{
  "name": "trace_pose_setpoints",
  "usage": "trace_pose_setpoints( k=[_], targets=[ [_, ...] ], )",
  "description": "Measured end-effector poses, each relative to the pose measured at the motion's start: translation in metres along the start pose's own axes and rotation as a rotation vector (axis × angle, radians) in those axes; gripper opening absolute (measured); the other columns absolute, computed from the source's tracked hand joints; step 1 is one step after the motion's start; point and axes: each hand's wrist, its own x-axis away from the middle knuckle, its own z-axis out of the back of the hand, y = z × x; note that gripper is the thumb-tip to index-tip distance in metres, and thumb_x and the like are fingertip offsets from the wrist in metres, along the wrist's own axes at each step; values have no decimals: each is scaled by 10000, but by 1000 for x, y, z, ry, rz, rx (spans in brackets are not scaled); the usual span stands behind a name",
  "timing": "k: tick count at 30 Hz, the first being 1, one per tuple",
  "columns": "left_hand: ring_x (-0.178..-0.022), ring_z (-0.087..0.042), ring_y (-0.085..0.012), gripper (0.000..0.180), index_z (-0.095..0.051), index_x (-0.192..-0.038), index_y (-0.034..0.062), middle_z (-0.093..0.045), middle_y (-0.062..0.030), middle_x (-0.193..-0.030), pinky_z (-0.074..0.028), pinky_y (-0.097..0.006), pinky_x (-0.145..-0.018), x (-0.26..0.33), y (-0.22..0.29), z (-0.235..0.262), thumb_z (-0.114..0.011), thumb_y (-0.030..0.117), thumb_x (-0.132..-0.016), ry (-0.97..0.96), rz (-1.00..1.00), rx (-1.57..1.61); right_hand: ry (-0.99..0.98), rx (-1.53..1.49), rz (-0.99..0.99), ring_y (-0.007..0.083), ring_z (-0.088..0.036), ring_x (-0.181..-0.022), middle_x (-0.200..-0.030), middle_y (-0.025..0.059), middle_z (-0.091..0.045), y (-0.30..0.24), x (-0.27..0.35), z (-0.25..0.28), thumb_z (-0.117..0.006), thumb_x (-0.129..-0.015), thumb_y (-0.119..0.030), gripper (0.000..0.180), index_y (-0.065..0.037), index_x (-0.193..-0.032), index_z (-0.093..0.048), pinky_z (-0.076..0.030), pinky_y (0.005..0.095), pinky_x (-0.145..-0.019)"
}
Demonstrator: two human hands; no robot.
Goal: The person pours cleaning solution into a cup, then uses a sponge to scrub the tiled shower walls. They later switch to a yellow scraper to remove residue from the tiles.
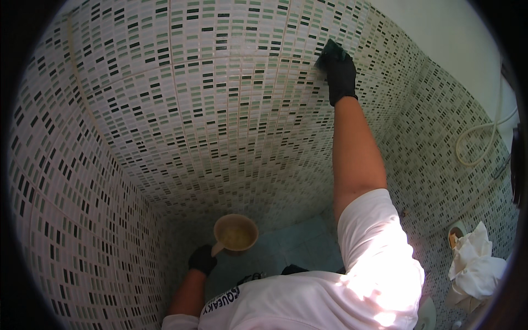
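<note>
My right hand [341,71], in a black glove, is stretched up against the tiled wall [236,99]. Its fingers press a dark green scouring pad [331,52] to the white, green and black mosaic tiles. Low on the left, my left hand [203,260], gloved in black too, is closed round the handle of a beige dipper [220,224]. Yellowish liquid stands inside the dipper, which is held roughly level above the floor. The fingers under the handle are partly hidden.
Tiled walls close in on the left and right. Blue-grey floor tiles [300,242] lie below. At the right hang a pale hose [466,162] and a crumpled white cloth or bag [477,264]; a white rounded fixture [427,313] shows beside my body.
</note>
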Motion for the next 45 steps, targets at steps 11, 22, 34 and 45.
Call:
trace_pose_setpoints(
  k=[11,22,34,45],
  targets=[
    [-907,-601,-332,250,-607,-956,97,-627,-161,-948,-477,-440,-787,-17,-3,-11,-575,196,-728,85,-44,-15,-30,61,166,304,-602,-986,-1054,157,-628,18,8,-6,-602,-816,-330,412,-57,-1123,-578,-465,366,-834],
    [-894,-594,-352,226,-605,-910,88,-624,-167,-931,-477,-443,-778,-25,-9,-6,-586,173,-702,75,-25,51,190,486,171,323,-602,-966,-1028,195,-624,-56,-5,-13,-539,-868,-389,417,-40,-1094,-579,-465,382,-808],
    [-904,-596,-347,226,-607,-928,80,-629,-161,-939,-473,-447,-782,-34,-9,-1,-560,156,-720,26,-12,68,179,75,166,290,-619,-855,-906,176,-641,-18,13,-26,-577,-831,-222,247,-10,-949,-621,-475,379,-754],
    [-895,-602,-339,207,-618,-919,88,-632,-160,-936,-478,-439,-767,-33,-13,-5,-549,150,-734,37,-34,59,199,197,167,153,-586,-715,-849,88,-652,-15,-20,-26,-596,-841,-370,400,-28,-1044,-635,-468,315,-664]
  ],
)
